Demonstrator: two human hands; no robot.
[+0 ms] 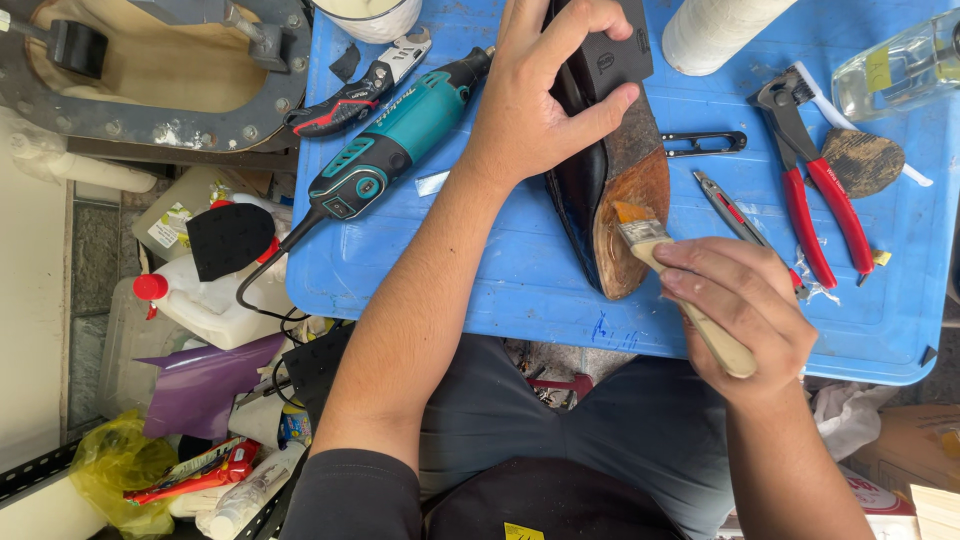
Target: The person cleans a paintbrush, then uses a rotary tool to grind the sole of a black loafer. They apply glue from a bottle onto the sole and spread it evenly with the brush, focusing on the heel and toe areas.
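A black shoe (578, 190) lies sole-up on the blue plastic table (500, 270), its brown leather sole (630, 200) facing me. My left hand (545, 95) presses on the shoe's upper part and holds a black rubber sole piece (615, 55) against it. My right hand (745, 305) grips a small wooden-handled paintbrush (680, 290). The brush's bristles touch the brown sole near its toe end.
A teal rotary tool (395, 140) and a red-black utility knife (360, 95) lie left of the shoe. Red-handled pincers (815, 190), a cutter (735, 215), small black snips (705, 143), a worn heel piece (862, 160), a glass bottle (905, 65) and a white roll (715, 30) lie right. Bottles and clutter crowd the floor at left.
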